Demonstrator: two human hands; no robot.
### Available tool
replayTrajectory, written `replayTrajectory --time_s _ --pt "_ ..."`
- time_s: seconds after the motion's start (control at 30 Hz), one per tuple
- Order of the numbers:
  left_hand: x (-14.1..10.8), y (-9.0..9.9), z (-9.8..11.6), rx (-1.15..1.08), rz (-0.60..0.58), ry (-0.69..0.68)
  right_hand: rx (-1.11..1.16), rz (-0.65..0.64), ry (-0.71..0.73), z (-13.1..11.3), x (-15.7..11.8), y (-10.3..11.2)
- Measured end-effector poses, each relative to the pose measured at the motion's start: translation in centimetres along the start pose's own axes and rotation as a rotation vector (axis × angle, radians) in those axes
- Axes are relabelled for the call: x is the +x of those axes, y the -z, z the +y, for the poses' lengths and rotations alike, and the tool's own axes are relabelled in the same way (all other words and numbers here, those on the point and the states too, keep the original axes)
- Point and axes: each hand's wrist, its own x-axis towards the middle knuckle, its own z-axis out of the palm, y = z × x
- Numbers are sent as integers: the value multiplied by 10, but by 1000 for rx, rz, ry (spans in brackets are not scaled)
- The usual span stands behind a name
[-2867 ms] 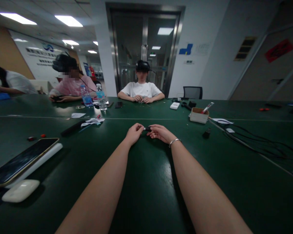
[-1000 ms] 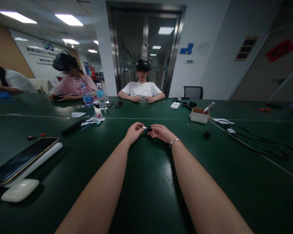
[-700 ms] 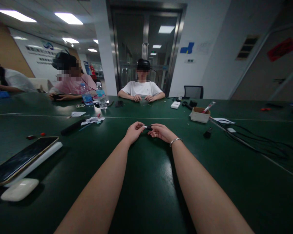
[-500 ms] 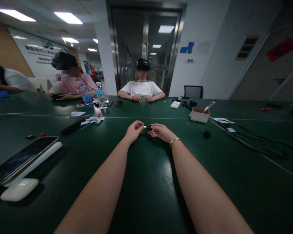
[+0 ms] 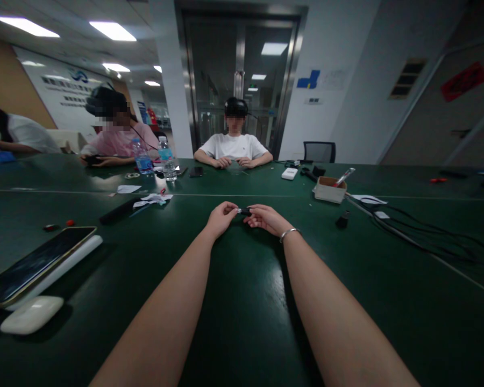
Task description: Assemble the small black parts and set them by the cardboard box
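Both my hands meet over the green table (image 5: 242,301) around a small dark object with a shiny silver end (image 5: 244,212); its exact kind is too small to make out. My left hand (image 5: 222,219) pinches the silver end between thumb and fingers. My right hand (image 5: 266,219) is closed on the black end, with a silver bangle (image 5: 289,233) at the wrist. To the right of my right hand lies a small black piece (image 5: 342,220). Fingers hide part of the held object.
At left lie a phone (image 5: 36,263), a white rounded case (image 5: 32,315) and crumpled paper (image 5: 153,200). A small box (image 5: 329,190) and black cables (image 5: 423,228) lie at right. Water bottles (image 5: 168,161) stand farther back. A person (image 5: 234,148) sits opposite; others sit at far left.
My hands keep the same hold in nearly the same place. The person in pink at left has turned their head slightly.
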Motion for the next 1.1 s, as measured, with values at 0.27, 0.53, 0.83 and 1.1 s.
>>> replayTrajectory --time_s 0.27,0.53,0.83,1.1 --pt "0 0 1 -3 -21 -3 -6 -8 7 1 0 0" --pt "-2 0 5 45 -31 35 4 4 -1 1 0 0" --pt "-1 0 2 23 -5 13 7 8 -1 -1 -1 -1" --pt "-1 -1 2 13 -35 31 5 -8 5 2 2 2"
